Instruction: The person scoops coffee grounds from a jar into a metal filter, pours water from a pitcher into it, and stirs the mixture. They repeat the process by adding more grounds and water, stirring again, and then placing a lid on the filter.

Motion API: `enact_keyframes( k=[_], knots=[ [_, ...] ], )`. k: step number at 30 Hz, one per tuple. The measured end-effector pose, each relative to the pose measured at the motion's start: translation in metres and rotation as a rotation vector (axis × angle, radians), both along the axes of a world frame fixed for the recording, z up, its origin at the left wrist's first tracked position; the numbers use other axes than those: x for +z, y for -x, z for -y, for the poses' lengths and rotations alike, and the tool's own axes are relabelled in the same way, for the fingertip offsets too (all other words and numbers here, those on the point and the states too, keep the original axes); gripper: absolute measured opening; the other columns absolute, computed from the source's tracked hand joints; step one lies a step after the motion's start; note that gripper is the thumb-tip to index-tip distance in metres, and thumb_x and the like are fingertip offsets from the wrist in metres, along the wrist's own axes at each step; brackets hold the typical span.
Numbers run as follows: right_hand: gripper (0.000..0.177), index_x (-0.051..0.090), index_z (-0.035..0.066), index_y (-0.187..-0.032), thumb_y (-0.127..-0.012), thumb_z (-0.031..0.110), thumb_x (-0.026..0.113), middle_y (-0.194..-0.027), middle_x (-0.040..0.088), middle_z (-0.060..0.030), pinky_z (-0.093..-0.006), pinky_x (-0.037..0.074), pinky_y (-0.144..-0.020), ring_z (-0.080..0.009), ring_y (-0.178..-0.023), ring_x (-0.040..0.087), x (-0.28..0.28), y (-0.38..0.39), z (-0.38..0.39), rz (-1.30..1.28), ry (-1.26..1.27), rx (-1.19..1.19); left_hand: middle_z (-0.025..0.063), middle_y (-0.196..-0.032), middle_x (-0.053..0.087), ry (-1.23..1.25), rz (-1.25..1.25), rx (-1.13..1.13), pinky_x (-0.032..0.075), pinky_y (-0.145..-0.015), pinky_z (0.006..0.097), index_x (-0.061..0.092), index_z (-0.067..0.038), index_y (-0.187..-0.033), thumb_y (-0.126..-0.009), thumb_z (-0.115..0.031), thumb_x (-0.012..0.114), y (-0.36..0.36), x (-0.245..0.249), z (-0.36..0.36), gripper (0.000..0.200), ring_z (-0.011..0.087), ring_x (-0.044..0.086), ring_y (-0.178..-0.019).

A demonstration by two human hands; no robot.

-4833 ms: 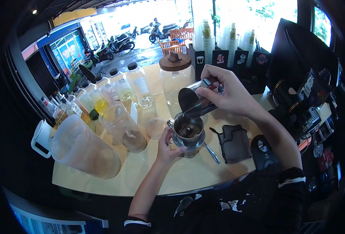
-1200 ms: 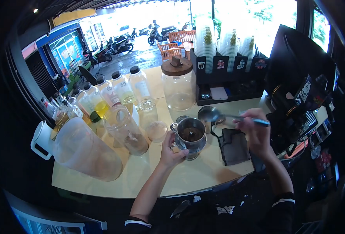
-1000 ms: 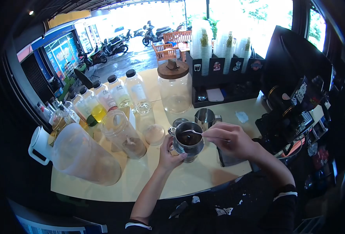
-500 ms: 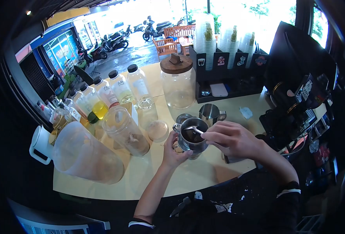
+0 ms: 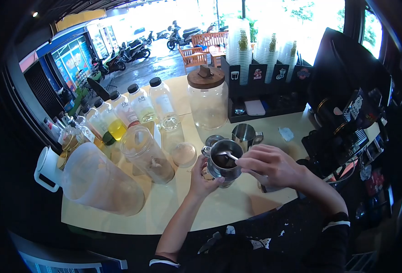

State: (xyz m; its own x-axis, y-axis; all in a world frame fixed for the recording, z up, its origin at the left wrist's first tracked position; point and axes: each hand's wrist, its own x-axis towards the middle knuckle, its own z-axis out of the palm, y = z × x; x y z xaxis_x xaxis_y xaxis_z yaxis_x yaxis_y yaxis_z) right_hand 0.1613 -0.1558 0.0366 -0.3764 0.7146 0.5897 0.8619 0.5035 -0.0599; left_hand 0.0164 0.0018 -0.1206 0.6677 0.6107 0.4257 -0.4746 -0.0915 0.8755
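Note:
My left hand (image 5: 203, 183) is closed around the lower left side of a shiny metal pitcher (image 5: 223, 172), which has dark liquid inside. In my right hand (image 5: 276, 166), pinched between thumb and fingers, is a metal spoon (image 5: 229, 155) whose head dips into the pitcher's mouth. Under the pitcher is another vessel, mostly hidden, and I cannot make out its kind. Just behind stands a second metal pitcher (image 5: 244, 133), with its handle to the right. A small round metal item, partly covered, lies behind the pitcher's left rim.
To the left stand a large frosted jug (image 5: 98, 177), a clear canister (image 5: 147, 154) and a round lid (image 5: 184, 154). Several black-capped bottles (image 5: 163, 102) line the far left. Farther back are a wooden-lidded glass jar (image 5: 208, 102) and a cup rack (image 5: 267, 93). Dark machinery (image 5: 346, 104) fills the right.
The spoon head has shifted slightly within the pitcher, and my right hand has moved a little with it. My left hand keeps its hold. The view has tilted very slightly.

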Motion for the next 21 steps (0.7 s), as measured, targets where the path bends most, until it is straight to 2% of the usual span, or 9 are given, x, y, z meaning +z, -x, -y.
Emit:
enact_keyframes(
  k=[2,5,8,10,14,16,19,21],
  knots=[
    [0.036,0.055,0.007,-0.105,-0.072,0.008,0.071,-0.086,0.054,-0.0051,-0.0339,0.05,-0.071,-0.0229,-0.081,0.058,0.001,0.0,-0.001,-0.003,0.006,0.04,0.0089,-0.11,0.061,-0.003,-0.003,0.012,0.048,-0.088,0.0332,0.048,-0.003,-0.119,-0.061,-0.034,0.085,0.001,-0.001,-0.001,0.075,0.0187,0.06,-0.101],
    [0.037,0.055,0.007,-0.103,-0.071,0.008,0.072,-0.086,0.054,-0.0049,-0.0347,0.05,-0.071,-0.0227,-0.081,0.057,-0.002,-0.001,-0.004,0.031,-0.026,-0.027,0.0089,-0.11,0.061,0.012,0.007,0.0,0.048,-0.088,0.0337,0.048,-0.003,-0.119,-0.06,-0.034,0.084,-0.001,-0.005,-0.001,0.076,0.019,0.061,-0.101],
    [0.035,0.054,0.007,-0.101,-0.071,0.008,0.071,-0.086,0.053,-0.0049,-0.0353,0.049,-0.071,-0.0223,-0.08,0.056,-0.002,0.001,-0.006,0.013,-0.014,0.063,0.0089,-0.11,0.061,0.0,0.007,0.016,0.048,-0.088,0.0338,0.048,-0.003,-0.12,-0.061,-0.034,0.085,0.001,-0.004,-0.003,0.076,0.0192,0.061,-0.1],
    [0.036,0.054,0.006,-0.101,-0.07,0.008,0.071,-0.088,0.053,-0.0049,-0.0351,0.049,-0.072,-0.0219,-0.083,0.056,0.004,0.002,-0.002,0.075,-0.013,0.037,0.009,-0.11,0.061,-0.094,-0.053,0.063,0.048,-0.089,0.0344,0.048,-0.004,-0.12,-0.06,-0.034,0.085,0.004,-0.003,-0.003,0.076,0.0194,0.061,-0.101],
    [0.037,0.053,0.007,-0.1,-0.067,0.008,0.07,-0.089,0.053,-0.0045,-0.0339,0.048,-0.075,-0.0221,-0.084,0.056,-0.008,0.0,-0.009,0.032,-0.03,0.053,0.009,-0.11,0.061,-0.016,-0.016,0.043,0.048,-0.09,0.0355,0.049,-0.004,-0.12,-0.06,-0.035,0.084,0.002,0.0,0.001,0.076,0.0198,0.061,-0.102],
    [0.037,0.053,0.006,-0.1,-0.067,0.008,0.07,-0.088,0.053,-0.0044,-0.0345,0.048,-0.074,-0.0221,-0.084,0.056,-0.003,0.002,-0.005,0.033,-0.021,0.086,0.0094,-0.11,0.061,-0.133,-0.053,0.095,0.047,-0.09,0.0366,0.049,-0.004,-0.119,-0.06,-0.035,0.084,0.003,-0.003,-0.004,0.076,0.0209,0.061,-0.102],
    [0.037,0.054,0.005,-0.102,-0.068,0.007,0.07,-0.087,0.053,-0.0049,-0.0335,0.048,-0.072,-0.0207,-0.082,0.057,-0.002,-0.001,-0.006,0.071,-0.059,-0.007,0.01,-0.11,0.061,-0.145,-0.069,0.094,0.047,-0.091,0.0369,0.049,-0.004,-0.119,-0.06,-0.034,0.084,0.004,-0.003,-0.005,0.075,0.0219,0.061,-0.103],
    [0.036,0.054,0.005,-0.102,-0.069,0.007,0.069,-0.087,0.053,-0.0048,-0.0332,0.048,-0.072,-0.0206,-0.081,0.057,-0.006,0.001,-0.007,0.045,-0.052,0.042,0.0101,-0.111,0.061,-0.135,-0.069,0.093,0.047,-0.091,0.0369,0.049,-0.004,-0.119,-0.06,-0.034,0.084,0.004,-0.005,-0.004,0.075,0.022,0.061,-0.103]
  ],
)
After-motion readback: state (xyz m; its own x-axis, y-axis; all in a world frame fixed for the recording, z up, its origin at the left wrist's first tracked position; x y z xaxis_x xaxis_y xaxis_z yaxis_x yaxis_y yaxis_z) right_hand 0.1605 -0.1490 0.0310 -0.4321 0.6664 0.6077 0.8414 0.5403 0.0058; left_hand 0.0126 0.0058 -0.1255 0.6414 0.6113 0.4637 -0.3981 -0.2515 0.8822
